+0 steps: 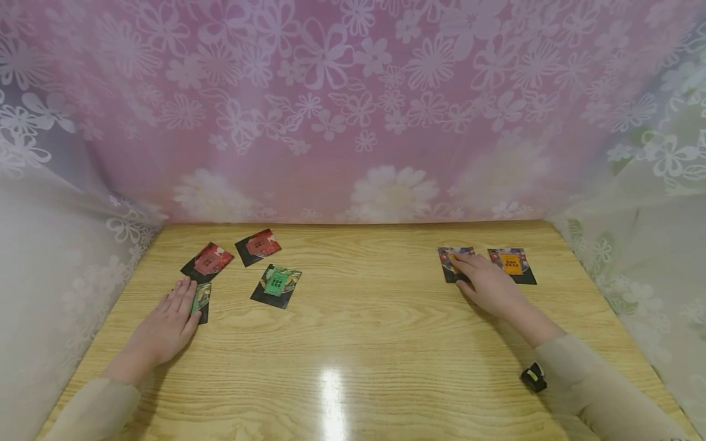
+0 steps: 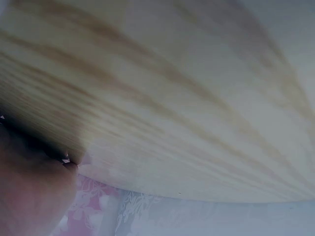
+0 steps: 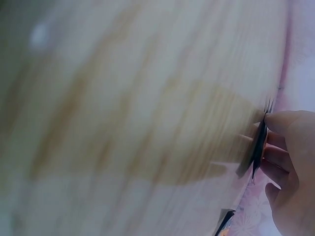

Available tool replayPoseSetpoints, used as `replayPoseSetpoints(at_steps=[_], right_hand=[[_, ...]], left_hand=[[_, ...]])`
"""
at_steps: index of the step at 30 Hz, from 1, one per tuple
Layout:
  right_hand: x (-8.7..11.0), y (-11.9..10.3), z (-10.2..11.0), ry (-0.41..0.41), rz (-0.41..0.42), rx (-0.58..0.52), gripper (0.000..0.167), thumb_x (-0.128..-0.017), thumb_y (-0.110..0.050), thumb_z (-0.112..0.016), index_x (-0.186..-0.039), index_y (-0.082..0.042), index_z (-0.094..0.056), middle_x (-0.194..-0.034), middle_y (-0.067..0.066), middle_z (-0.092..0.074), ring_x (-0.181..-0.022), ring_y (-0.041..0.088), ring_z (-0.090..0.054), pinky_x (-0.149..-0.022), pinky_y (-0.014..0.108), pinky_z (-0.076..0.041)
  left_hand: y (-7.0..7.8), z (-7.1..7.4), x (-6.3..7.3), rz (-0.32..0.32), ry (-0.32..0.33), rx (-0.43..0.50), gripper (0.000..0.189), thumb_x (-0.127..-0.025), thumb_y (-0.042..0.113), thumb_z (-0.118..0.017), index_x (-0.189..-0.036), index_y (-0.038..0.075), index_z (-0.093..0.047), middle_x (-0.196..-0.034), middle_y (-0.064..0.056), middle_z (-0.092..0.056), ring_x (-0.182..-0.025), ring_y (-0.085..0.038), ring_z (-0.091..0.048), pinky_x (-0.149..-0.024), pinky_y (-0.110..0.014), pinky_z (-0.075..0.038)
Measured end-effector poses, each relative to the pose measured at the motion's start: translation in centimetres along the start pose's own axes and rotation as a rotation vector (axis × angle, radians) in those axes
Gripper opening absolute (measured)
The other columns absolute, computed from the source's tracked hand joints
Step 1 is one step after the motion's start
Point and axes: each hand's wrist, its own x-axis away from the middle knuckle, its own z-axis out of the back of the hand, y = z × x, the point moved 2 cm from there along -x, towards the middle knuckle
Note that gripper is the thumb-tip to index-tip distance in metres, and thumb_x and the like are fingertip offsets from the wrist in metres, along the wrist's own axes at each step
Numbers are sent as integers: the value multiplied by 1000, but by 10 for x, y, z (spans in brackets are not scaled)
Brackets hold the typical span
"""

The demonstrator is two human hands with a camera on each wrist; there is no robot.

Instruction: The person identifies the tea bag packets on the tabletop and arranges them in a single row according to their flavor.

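Observation:
At the left of the head view, my left hand (image 1: 165, 327) lies with straight fingers over a green-labelled sachet (image 1: 204, 300), covering much of it. The left wrist view catches only part of that hand at the lower left, with a dark sachet edge beside it. My right hand (image 1: 491, 286) pinches a flat sachet with an orange label (image 1: 445, 271) at the right side of the table. In the right wrist view, this dark sachet (image 3: 259, 147) shows edge-on between thumb and fingers. A second orange-labelled sachet (image 1: 512, 264) lies just right of that hand.
Two red-labelled sachets, one nearer the left hand (image 1: 208, 262) and one farther back (image 1: 258, 246), lie on the wooden table (image 1: 353, 331). Another green-labelled sachet (image 1: 277, 286) is close by. A pink floral curtain (image 1: 353, 122) hangs behind the table; pale cloth flanks both sides.

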Motion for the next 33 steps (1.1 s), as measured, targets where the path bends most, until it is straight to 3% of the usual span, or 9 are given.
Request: replayPoseSetpoints(at_steps=[13, 18, 24, 33], right_hand=[[-2, -1, 2, -6, -4, -2, 57, -102, -18, -72, -154, -1, -54, -157, 26, -53, -143, 51, -50, -117, 71, -42], [-7, -10, 5, -8, 19, -28, 57, -103, -19, -71, -155, -1, -53, -159, 25, -52, -146, 48, -49, -122, 68, -39], [-21, -30, 4, 2, 66, -45, 57, -104, -21, -70, -154, 1, -54, -161, 24, -50, -148, 46, -48, -126, 64, -36], [-54, -77, -2, 27, 158, -70, 59, -104, -23, -69, -156, -1, -51, -164, 18, -48, -152, 41, -46, -128, 59, -36]], left_hand=[[-3, -5, 2, -9, 45, 59, 72, -116, 32, -39, -167, -10, -10, -173, -36, -12, -163, -51, -10, -132, -68, -15], [-3, -3, 1, -10, 19, 33, 72, -117, 33, -36, -167, -10, -8, -172, -37, -10, -162, -53, -11, -129, -70, -19], [-3, -2, 0, -4, 3, 7, 72, -116, 32, -37, -166, -11, -8, -172, -38, -11, -161, -54, -13, -129, -70, -21], [-2, 0, 0, -6, 2, 3, 71, -117, 32, -35, -166, -11, -7, -172, -38, -10, -161, -54, -12, -128, -70, -22]])
